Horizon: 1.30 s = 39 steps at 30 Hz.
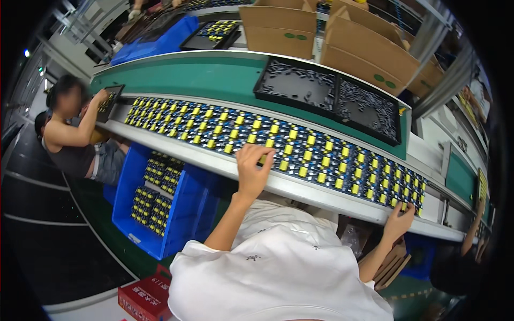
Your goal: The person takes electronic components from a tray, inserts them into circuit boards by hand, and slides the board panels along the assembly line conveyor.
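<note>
A long row of circuit boards (219,130) with yellow block components and small dark blue parts lies along the metal rail in front of me. My left hand (254,166) is over the near edge of the row at its middle, fingers curled and thumb and forefinger pinched beside a yellow block. Whatever sits between those fingertips is too small to make out. At the row's right end, my right hand (400,220) grips the near edge of a circuit board (406,193) with bent fingertips. Its palm stays below the boards.
Beyond the rail, a black divided tray (337,95) of small dark cylindrical parts rests on the green belt (214,80). Cardboard boxes (369,51) stand behind. A blue crate (176,214) with more boards is at lower left, near a seated person (75,128) and a red box (144,297).
</note>
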Motion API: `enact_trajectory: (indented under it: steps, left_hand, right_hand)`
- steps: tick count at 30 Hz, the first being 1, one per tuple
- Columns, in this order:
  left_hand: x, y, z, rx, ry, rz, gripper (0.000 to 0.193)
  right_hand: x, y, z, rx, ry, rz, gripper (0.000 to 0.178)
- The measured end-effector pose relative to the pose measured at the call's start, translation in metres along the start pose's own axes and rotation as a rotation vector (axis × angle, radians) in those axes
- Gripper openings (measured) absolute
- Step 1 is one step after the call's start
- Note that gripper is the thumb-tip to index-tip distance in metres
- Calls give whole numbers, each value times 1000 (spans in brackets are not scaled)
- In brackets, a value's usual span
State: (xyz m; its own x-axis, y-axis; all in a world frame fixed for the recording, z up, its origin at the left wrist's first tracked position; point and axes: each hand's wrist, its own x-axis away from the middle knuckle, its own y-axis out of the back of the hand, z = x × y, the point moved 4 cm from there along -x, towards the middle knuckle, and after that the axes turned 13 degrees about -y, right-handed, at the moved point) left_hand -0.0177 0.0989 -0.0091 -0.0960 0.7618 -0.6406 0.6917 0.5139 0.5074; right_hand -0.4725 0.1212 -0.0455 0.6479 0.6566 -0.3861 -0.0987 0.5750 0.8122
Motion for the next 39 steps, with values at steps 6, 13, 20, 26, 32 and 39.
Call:
enact_trajectory:
  steps: [6, 13, 20, 26, 32, 39]
  left_hand:
    - [-24, -24, -8, 22, -39, 88, 6]
    - [-114, -100, 2, 13, -271, 351, 15]
    - [-170, -221, 20, -87, -335, 828, 25]
    - [-174, -250, 20, -107, -355, 971, 21]
    - [-152, -215, 8, -70, -474, 535, 18]
    - [-112, -174, -40, 899, 363, 513, 14]
  right_hand:
    - [7, 8, 2, -69, 29, 85, 38]
    - [9, 15, 3, -49, 122, 87, 36]
    - [1, 18, -8, -61, 168, 186, 39]
    - [-39, 24, 9, 72, 229, 585, 32]
    - [-103, 3, 90, 266, 555, 465, 28]
    - [-175, -142, 179, -71, 803, 474, 40]
